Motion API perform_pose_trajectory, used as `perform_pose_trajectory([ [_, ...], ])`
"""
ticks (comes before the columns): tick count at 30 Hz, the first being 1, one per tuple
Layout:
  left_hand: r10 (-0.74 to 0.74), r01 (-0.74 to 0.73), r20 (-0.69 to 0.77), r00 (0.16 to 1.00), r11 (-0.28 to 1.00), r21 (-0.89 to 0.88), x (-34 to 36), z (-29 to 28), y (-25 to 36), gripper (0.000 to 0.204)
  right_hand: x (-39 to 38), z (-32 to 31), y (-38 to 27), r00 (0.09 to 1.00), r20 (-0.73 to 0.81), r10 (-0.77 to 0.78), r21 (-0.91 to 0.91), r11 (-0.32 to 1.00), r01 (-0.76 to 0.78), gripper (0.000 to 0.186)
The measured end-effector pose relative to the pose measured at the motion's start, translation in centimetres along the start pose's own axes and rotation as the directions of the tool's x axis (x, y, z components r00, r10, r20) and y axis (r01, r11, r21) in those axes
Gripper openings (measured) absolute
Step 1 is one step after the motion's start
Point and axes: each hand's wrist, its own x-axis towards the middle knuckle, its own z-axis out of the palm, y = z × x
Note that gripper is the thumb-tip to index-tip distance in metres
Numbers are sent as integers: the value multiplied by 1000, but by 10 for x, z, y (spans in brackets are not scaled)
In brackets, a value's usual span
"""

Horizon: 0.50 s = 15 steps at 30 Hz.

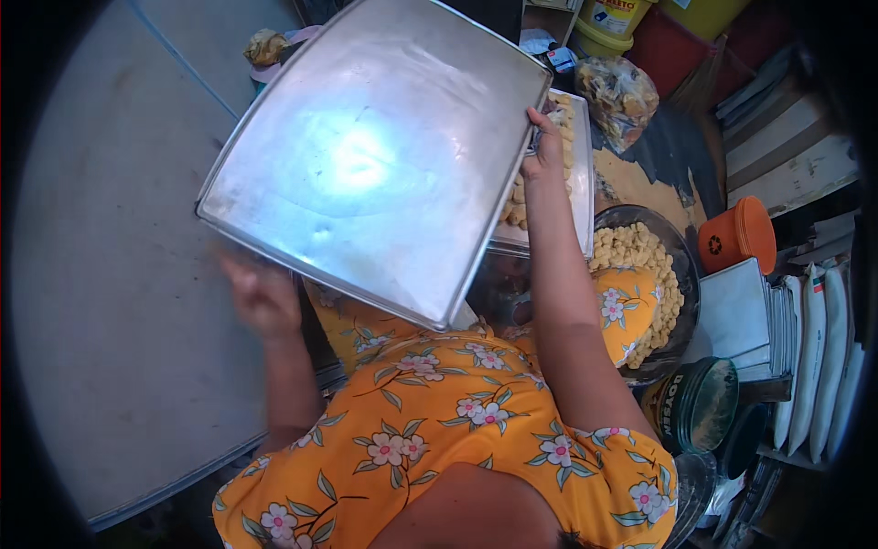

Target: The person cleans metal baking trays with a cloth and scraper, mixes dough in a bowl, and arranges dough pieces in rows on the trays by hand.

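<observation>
A large shiny metal baking tray (366,165) is held up, tilted, in front of me. My right hand (546,146) grips its right edge. Close to the tray's lower left corner is my left hand (262,288), apart from the rim and smeared by motion, so its fingers are unclear. Behind the raised tray lies a second metal tray (583,183), partly hidden, bearing rows of small pale dough pieces (517,206). To the right of my knee, a dark round basin (690,302) holds a heap of similar dough pieces (663,284).
A broad grey board or panel (137,274) fills the left side. At right stand an orange bucket (739,233), a green tin (709,407), stacked flat trays (745,306) and white sacks (819,357). A filled clear plastic bag (617,99) sits at the back right near yellow tubs (608,27).
</observation>
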Motion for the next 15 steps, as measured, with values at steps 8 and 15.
perform_pose_trajectory([
  [8, -177, 160, -229, 957, 983, -91, 24, -4, 10, 72, -12, 42, 72, 992, -45, -116, -462, 883, 83, 43],
  [15, -84, 63, -205, 975, 992, -108, 34, 8, 7, 80, -119, 89, 173, 704, 637, 313, -637, -300, 710, 84],
])
